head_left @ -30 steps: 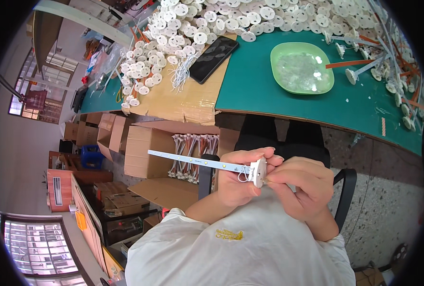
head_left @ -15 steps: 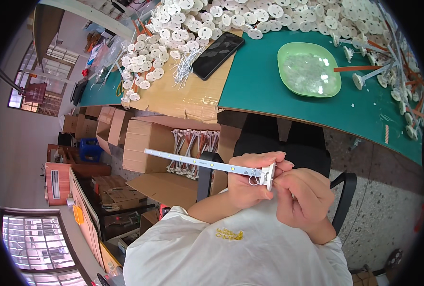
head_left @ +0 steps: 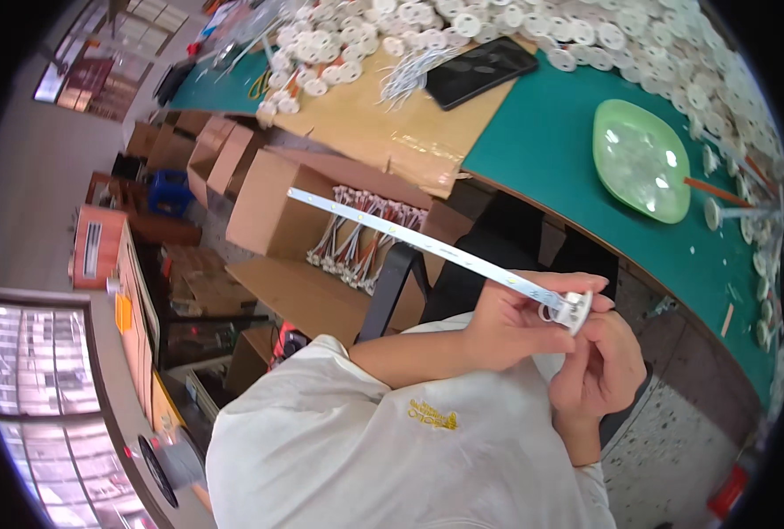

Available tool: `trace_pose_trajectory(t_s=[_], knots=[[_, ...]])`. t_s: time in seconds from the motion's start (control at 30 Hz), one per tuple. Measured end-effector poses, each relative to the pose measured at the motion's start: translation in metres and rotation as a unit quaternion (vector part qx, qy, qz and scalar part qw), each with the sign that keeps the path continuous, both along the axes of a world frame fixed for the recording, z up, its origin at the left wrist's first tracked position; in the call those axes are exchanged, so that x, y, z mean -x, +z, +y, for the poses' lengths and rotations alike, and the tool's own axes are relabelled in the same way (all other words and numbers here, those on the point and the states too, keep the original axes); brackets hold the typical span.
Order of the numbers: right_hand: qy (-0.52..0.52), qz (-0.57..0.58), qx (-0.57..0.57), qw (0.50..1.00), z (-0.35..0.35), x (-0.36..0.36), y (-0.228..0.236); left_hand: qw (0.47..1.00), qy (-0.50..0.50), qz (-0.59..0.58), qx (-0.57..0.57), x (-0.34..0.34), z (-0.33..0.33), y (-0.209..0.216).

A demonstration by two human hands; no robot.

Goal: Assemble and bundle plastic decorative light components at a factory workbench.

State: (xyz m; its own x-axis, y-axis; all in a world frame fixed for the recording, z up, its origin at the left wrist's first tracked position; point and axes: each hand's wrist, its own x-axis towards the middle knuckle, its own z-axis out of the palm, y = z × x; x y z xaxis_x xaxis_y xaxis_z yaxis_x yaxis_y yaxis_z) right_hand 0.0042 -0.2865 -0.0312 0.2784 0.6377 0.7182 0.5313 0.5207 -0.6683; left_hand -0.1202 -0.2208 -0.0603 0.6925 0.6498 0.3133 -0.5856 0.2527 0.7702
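Note:
My left hand point(head_left: 511, 328) grips an LED light strip point(head_left: 401, 234) near its lower right end. The strip is a narrow pale bar with small yellowish LEDs, and it slants up to the left. A white round end cap point(head_left: 575, 312) sits on the held end, between my left thumb and fingers. A thin white wire point(head_left: 546, 311) loops beside the cap. Close against the cap's outer side is my right hand point(head_left: 602, 366), its fingers curled together. Whatever those right fingertips pinch is hidden.
A green-topped table point(head_left: 533, 123) carries a heap of white round caps point(head_left: 599, 35), a black phone point(head_left: 482, 70), white wires point(head_left: 414, 75) and a light green dish point(head_left: 634, 198). An open cardboard box point(head_left: 268, 203) with several strips stands beside the chair armrest point(head_left: 392, 286).
The head view has turned, so table and box sit differently in the picture. Both hands and the strip appear farther right, and the strip slants more steeply. My left hand keeps its hold.

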Motion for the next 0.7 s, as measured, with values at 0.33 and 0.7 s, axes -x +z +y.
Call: trace_pose_trajectory(t_s=[0.33,0.7], knots=[[-0.073,-0.108,0.017,0.991,0.024,-0.044,0.007,0.986,0.102,0.123,-0.038,0.035,0.071,0.053],[-0.463,-0.131,0.122,0.868,-0.002,-0.191,-0.050,0.436,0.356,0.640,-0.522,0.185,0.339,0.161]])
